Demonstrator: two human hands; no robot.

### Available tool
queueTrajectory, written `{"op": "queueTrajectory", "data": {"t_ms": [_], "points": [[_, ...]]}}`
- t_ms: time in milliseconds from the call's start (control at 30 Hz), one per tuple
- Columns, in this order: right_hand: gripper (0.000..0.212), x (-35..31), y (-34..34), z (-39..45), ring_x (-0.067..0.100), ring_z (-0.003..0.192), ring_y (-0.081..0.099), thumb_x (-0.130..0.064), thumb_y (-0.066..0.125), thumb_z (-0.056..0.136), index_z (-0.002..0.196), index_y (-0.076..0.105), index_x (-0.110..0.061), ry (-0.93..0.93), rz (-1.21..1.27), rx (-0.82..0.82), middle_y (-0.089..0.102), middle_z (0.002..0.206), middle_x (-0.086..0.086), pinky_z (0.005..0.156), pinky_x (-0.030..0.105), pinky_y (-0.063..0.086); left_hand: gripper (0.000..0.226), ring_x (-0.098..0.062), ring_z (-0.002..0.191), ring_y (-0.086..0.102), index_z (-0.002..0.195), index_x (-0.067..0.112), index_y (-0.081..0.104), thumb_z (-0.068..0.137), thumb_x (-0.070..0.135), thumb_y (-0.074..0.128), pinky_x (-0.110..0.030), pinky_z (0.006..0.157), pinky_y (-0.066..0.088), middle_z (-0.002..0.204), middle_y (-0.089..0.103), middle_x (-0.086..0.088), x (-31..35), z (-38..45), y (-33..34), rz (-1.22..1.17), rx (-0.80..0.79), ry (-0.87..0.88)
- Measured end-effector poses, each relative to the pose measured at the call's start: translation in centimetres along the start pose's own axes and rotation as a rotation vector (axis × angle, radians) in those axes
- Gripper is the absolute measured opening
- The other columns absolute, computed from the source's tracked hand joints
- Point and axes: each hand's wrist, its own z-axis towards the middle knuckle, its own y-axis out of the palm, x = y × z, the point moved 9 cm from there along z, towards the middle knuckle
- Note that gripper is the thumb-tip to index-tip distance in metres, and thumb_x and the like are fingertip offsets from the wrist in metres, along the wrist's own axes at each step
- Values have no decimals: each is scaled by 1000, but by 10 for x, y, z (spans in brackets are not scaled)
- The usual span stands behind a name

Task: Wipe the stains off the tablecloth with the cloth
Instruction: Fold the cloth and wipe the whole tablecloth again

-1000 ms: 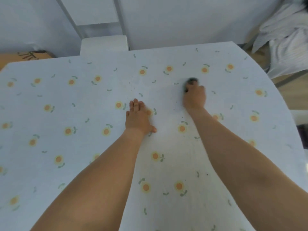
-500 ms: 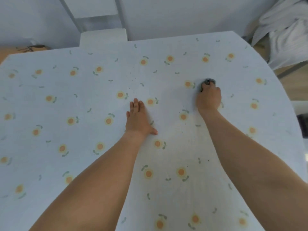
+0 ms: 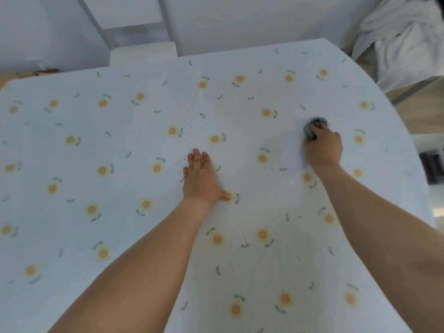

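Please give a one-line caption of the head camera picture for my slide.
Right hand grips a dark cloth on the flowered tablecloth while the left hand rests flat.

Pale wall behind; wood floor and rumpled white bedding right.

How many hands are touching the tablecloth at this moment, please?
2. The left hand lies flat, fingers straight, near the middle of the tablecloth. The right hand is further right, gripping a dark cloth pressed against the fabric.
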Motion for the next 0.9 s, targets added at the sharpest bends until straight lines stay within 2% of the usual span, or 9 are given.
{"op": "queueTrajectory", "data": {"t_ms": [100,200,267,367,433,567,700,833,900], "points": [[35,-37,13,-11,35,99,54,-4,39,88,114,63,-10,131,73,47,59,116,11,72,34,43,148,-29,151,-18,156,6,-11,58,55,89,-46,123,-1,164,-19,-13,0,1,0,-9,14,0],[33,-157,49,-53,31,90,62,-12,45,87,113,62,-20,-177,142,-85,59,94,4,64,27,42,148,-27,151,-19,157,8,-11,59,56,88,-45,123,-3,164,-19,-12,-2,0,0,-40,20,10],[40,-221,70,-102,29,101,55,-10,46,89,123,59,-26,-479,74,-254,59,122,5,75,31,46,147,-27,151,-18,158,9,-9,59,57,88,-44,123,-4,165,-17,-12,-3,-3,-1,-71,44,12],[51,-213,68,-122,27,102,48,-9,41,90,133,53,-35,-695,3,-337,50,141,-4,84,30,41,138,-28,152,-14,158,5,-6,66,59,83,-43,124,0,165,-12,-13,-4,-14,2,-72,61,-5],[53,-156,57,-102,29,97,50,-17,37,87,131,54,-41,-607,-10,-262,54,136,-1,81,32,42,127,-29,153,-10,157,3,-3,75,61,75,-44,125,3,165,-9,-15,-5,-27,7,-21,101,-14],[49,-10,13,-62,35,98,50,-2,41,84,124,61,-21,-130,1,-37,58,127,5,78,37,45,136,-29,152,-12,157,3,-5,68,65,77,-43,125,3,165,-11,-14,-11,-60,28,18,64,9],[36,-37,17,-75,35,104,50,-2,37,90,116,60,-9,93,51,14,55,123,13,83,39,45,146,-27,152,-16,156,4,-10,60,55,88,-42,125,3,165,-18,-11,-21,-75,43,10,-5,53],[36,-167,58,-139,29,89,53,-2,47,83,111,61,-19,-415,55,-196,53,117,8,68,28,37,146,-26,152,-15,156,4,-8,59,54,89,-41,124,1,165,-15,-10,-17,-76,39,0,14,37],[43,-204,74,-180,26,91,50,-1,49,85,121,57,-23,-655,-4,-327,51,132,4,69,29,39,147,-25,152,-14,157,5,-6,58,54,90,-41,124,2,165,-13,-10,-18,-76,38,-3,27,25]]}}
